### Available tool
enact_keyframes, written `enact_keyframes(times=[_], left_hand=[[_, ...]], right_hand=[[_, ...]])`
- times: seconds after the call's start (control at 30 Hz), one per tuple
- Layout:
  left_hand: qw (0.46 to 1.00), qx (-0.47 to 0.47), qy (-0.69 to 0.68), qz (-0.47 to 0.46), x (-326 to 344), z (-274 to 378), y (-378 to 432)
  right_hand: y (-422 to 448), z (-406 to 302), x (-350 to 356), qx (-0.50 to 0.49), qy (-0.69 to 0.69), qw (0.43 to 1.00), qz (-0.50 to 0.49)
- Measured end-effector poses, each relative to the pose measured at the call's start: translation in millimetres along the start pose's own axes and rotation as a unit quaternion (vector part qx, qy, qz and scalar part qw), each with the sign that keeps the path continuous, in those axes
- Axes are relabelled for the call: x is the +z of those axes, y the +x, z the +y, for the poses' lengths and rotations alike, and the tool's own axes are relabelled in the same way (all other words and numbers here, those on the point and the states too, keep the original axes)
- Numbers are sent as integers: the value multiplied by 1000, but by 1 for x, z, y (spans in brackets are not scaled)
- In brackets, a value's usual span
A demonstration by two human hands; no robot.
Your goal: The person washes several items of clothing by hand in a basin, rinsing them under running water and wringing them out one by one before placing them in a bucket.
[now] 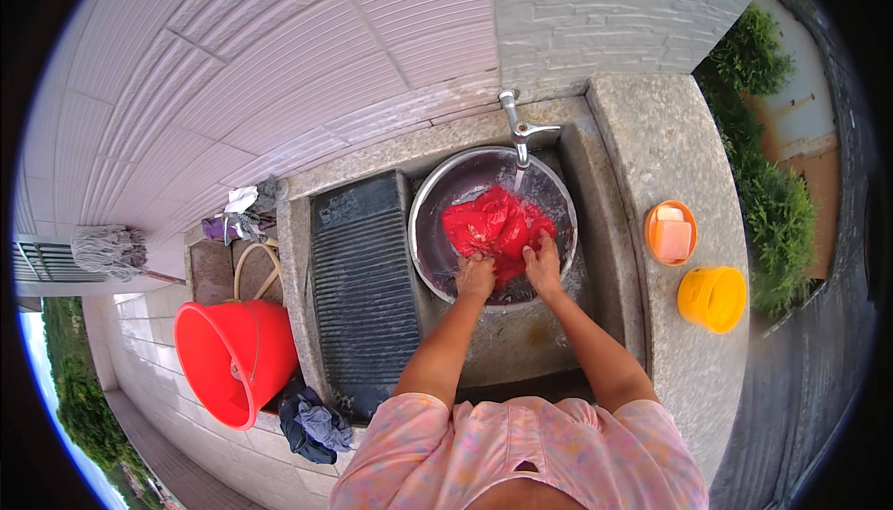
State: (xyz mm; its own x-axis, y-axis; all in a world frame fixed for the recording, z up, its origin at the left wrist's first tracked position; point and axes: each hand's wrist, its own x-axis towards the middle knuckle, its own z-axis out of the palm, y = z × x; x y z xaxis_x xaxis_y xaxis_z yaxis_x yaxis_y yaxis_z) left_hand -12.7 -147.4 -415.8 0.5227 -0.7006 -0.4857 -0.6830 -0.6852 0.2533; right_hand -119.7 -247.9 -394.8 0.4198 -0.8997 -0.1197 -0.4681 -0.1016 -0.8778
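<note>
A wet red cloth point(492, 220) lies bunched in a round metal basin point(427, 266), which holds some water. My left hand point(477, 274) grips the near left side of the cloth, its fingertips hidden in the folds. On the right, my right hand point(543, 259) has the cloth's near edge between thumb and fingers. Water runs from a chrome tap point(520, 135) into the basin just beyond the cloth. The basin stands inside a stone sink point(488, 356).
Left of the basin is a ridged washboard slab point(363, 287). A red bucket point(275, 342) and dark clothes point(314, 426) are farther left. On the right ledge point(670, 133) sit an orange dish holding soap bars point(673, 239) and a yellow container point(711, 299). A tiled wall point(314, 71) rises behind.
</note>
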Motion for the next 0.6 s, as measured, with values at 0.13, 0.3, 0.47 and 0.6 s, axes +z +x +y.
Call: enact_keyframes(times=[0.13, 0.3, 0.47, 0.6], left_hand=[[940, -130, -295, 114, -8, 0, 20], [743, 15, -638, 203, -56, 44, -16], [824, 352, -396, 200, -137, 115, -82], [852, 389, -249, 244, -113, 116, -69]], right_hand=[[7, 17, 6, 184, 46, 982, -15], [17, -38, 1, 342, 298, 890, -40], [47, -15, -10, 301, 625, 610, -384], [31, -5, -5, 271, 680, 577, -363]])
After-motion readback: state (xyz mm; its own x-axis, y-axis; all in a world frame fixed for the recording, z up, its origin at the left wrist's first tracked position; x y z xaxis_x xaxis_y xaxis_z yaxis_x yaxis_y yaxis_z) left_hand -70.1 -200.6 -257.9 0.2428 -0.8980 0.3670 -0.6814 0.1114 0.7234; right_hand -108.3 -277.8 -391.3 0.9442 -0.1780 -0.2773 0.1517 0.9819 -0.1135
